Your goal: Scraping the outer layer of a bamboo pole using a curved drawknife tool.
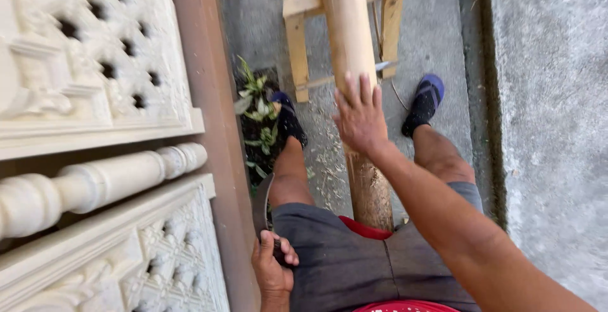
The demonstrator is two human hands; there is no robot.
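Note:
A thick bamboo pole (347, 40) runs between my legs, its far end resting on a small wooden stand (297, 46). My right hand (360, 117) lies flat on top of the pole, fingers spread. Near my left hip, my left hand (273, 268) is closed around the dark handle of a curved blade (261, 201) that points forward along my left leg. I sit on a red stool (405, 306), with dark shoes (425, 102) on both feet.
A carved cream balustrade (95, 179) and a brown post (209, 109) stand close on the left. A small green plant (256, 119) grows beside my left foot. Wood shavings litter the concrete floor (551, 128) under the pole.

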